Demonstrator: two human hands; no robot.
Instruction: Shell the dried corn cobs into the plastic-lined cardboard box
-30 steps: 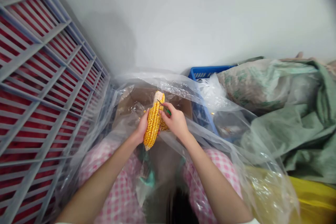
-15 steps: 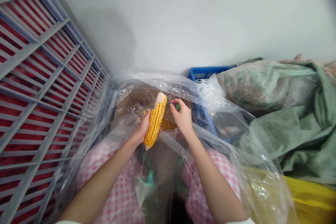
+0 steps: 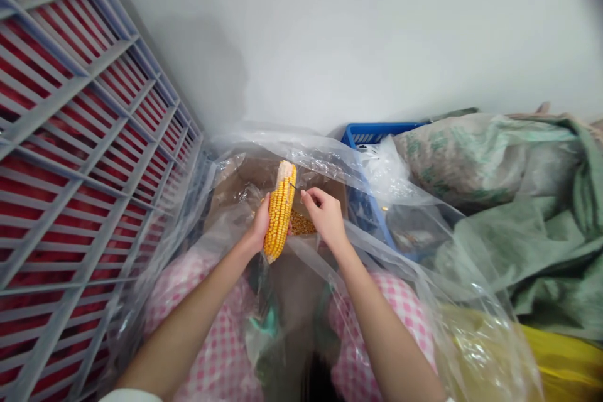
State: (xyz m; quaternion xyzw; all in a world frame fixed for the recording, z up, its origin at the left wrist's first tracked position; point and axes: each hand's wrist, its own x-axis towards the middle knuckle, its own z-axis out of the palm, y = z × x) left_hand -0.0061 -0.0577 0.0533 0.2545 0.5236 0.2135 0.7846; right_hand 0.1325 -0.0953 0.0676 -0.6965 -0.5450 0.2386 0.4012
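My left hand [image 3: 260, 226] is closed around a yellow corn cob [image 3: 279, 217], which stands nearly upright with its pale, bare end at the top. A narrow strip near that end has lost its kernels. My right hand [image 3: 325, 217], to the right of the cob, pinches a thin dark pick [image 3: 297, 188]. The tip of the pick meets the cob's upper right side. Its green handle is hidden inside the hand now. Below both hands, loose corn kernels [image 3: 301, 224] lie in a cardboard box [image 3: 230, 191] lined with clear plastic sheet [image 3: 391, 264].
A grey slatted plastic crate [image 3: 108, 63] with red contents rises close on the left. On the right stand a blue basket [image 3: 377, 129], a stuffed woven sack [image 3: 452, 154] and green cloth [image 3: 532, 232]. Yellow material [image 3: 565, 364] lies lower right. A white wall [image 3: 330, 31] is behind.
My right hand has turned so that the pick's tip now reaches the cob; the green handle has gone out of sight. The cob stands slightly more upright. The view has shifted slightly.
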